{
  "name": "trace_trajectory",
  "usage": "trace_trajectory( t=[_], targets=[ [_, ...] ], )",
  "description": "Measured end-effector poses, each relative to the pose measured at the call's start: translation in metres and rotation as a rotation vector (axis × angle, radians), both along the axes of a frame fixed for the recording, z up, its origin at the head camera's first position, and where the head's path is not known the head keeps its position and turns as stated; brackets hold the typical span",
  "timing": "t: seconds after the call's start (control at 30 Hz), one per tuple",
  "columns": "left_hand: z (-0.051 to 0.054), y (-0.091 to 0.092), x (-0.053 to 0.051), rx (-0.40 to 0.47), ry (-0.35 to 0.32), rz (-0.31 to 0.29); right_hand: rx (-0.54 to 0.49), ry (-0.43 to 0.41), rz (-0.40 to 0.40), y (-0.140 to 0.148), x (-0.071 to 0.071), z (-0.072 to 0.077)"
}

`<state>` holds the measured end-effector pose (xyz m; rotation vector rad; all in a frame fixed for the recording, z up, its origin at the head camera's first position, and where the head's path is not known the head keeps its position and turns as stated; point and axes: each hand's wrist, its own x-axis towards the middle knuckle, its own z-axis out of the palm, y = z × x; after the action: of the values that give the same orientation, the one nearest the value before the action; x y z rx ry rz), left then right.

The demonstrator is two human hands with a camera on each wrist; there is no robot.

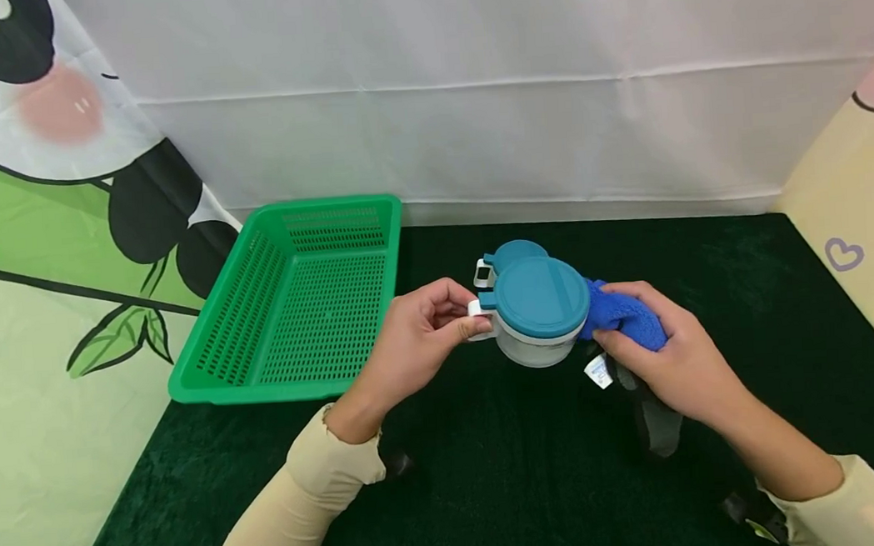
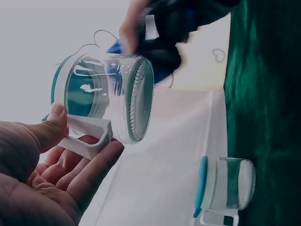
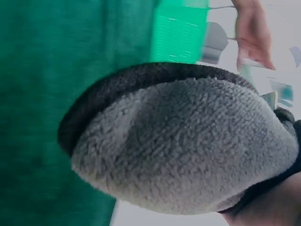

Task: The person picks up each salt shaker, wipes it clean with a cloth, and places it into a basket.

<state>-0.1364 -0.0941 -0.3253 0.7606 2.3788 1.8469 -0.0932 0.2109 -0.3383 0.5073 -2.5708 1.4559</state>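
Note:
A clear jar with a teal lid (image 1: pixel 542 296) is held up by its white handle (image 2: pixel 89 134), which my left hand (image 1: pixel 420 334) pinches between thumb and fingers. In the left wrist view the jar (image 2: pixel 110 101) lies tilted on the picture, its ribbed base facing right. My right hand (image 1: pixel 673 349) grips a bunched cloth (image 1: pixel 631 318), blue on one face, against the jar's right side. Grey and black faces of the cloth (image 3: pixel 188 146) fill much of the right wrist view. A white tag (image 1: pixel 598 372) hangs from it.
A second teal-lidded jar (image 1: pixel 517 252) stands just behind the held one. To the left, a green perforated basket (image 1: pixel 290 390) sits on the dark green tabletop (image 1: pixel 510 477). A white curtain (image 1: pixel 474 145) borders the back, with printed sheets at both sides.

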Motion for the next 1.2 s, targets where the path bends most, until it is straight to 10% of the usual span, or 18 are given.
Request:
trace_trajectory(
  t=[0.37, 0.6, 0.9, 1.2],
  targets=[
    [0.001, -0.001, -0.001, 0.018, -0.03, 0.019, -0.032, -0.061, 0.018, -0.003, 0.003, -0.011],
    [-0.003, 0.001, -0.003, 0.026, -0.02, -0.001, -0.108, 0.0, -0.031, -0.002, 0.002, 0.01],
    [-0.008, 0.003, -0.003, 0.012, -0.058, -0.018, -0.205, -0.204, 0.044, -0.006, 0.003, -0.013],
    [-0.01, 0.005, -0.006, 0.021, -0.055, -0.068, -0.226, -0.095, 0.01, -0.004, 0.002, 0.001]
  ],
)
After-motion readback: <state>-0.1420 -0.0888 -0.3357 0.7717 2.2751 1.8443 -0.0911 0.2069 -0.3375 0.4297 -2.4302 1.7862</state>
